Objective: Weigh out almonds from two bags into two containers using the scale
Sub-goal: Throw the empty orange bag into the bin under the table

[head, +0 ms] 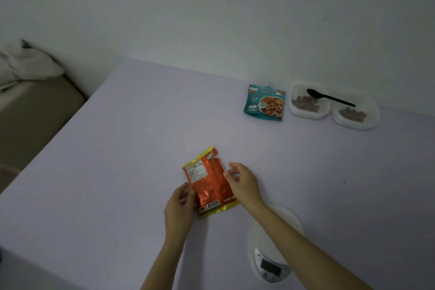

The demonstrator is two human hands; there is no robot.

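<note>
An orange foil almond bag (209, 183) with yellow edges lies flat, back side up, in the middle of the lilac table. My left hand (180, 205) touches its lower left edge with loosely curled fingers. My right hand (242, 183) rests at its right edge, fingers relaxed. A teal roasted-almond bag (264, 105) lies at the far right. Beside it stand two white square containers (296, 108) (372, 117), each with almonds inside. A black spoon (329, 97) lies across both. The white scale (273, 263) sits near the front, partly under my right forearm.
The lilac table (117, 172) runs back to a white wall. A bed with crumpled white bedding (26, 66) stands off the table's left side. A small dark speck (344, 182) lies on the table at the right.
</note>
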